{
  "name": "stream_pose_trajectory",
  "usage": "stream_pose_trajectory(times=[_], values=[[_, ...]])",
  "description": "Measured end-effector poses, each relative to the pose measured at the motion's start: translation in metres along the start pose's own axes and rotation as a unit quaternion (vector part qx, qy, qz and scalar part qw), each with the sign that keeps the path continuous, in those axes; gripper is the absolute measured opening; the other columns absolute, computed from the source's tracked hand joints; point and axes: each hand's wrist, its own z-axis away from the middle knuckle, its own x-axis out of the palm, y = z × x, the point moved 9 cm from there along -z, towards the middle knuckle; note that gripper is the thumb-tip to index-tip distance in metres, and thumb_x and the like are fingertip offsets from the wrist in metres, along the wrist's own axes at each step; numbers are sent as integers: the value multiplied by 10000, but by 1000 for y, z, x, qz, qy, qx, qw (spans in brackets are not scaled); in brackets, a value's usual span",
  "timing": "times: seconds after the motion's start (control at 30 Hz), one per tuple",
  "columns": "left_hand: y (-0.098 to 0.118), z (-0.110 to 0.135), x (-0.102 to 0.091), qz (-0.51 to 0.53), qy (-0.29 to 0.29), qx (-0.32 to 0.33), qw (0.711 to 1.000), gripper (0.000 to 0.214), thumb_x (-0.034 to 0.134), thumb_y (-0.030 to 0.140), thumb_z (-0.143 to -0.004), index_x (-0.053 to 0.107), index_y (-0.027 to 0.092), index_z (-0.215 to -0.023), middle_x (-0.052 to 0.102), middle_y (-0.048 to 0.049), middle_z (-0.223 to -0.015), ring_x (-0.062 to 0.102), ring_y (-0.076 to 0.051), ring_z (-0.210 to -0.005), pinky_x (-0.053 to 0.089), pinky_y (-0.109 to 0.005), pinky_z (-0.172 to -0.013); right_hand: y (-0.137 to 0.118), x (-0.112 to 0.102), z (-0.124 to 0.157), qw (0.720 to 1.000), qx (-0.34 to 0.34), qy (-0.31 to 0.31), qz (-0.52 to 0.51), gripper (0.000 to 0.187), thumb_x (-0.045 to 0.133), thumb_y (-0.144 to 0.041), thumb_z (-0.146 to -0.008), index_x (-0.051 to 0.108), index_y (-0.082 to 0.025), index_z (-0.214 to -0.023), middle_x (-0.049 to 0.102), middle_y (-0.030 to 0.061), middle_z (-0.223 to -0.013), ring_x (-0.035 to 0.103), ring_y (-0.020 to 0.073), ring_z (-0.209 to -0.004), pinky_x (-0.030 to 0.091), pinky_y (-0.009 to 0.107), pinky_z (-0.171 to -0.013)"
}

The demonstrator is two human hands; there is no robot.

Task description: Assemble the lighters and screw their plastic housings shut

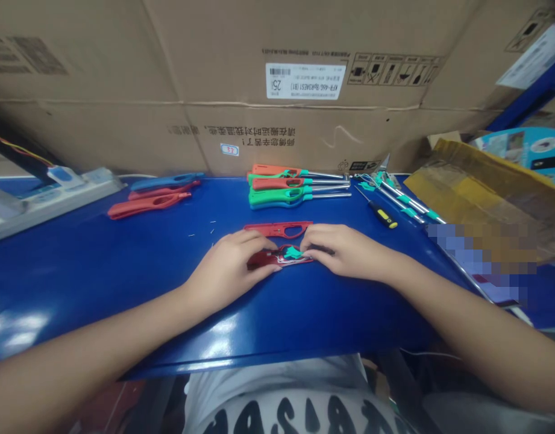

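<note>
Both hands rest on the blue tabletop over a red lighter shell half that lies flat near its middle. The left hand presses down on the shell's handle end, its grip closed on it, while the right hand pinches a small teal trigger piece with its grip clenched, seating it in the open shell. A second red shell half lies just beyond, apart from the fingers. This looks like the fitting of inner parts, before the casing is closed; any further move would call for the insert to sit flush. Finished lighters, a screwdriver and loose metal tubes lie farther back.
</note>
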Motion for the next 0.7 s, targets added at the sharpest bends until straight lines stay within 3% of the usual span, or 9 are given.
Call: stream_pose_trajectory(times=[0.7], values=[[10,1,5,34,-15,30,999,181,756,279,-876,711,178,-1019,732,-58,-991,669,-225,-941,533,-386,-877,-15,11,-1,986,14,-70,151,143,509,-249,-1003,627,-183,-957,656,46,-966,599,172,-806,376,284,-650]])
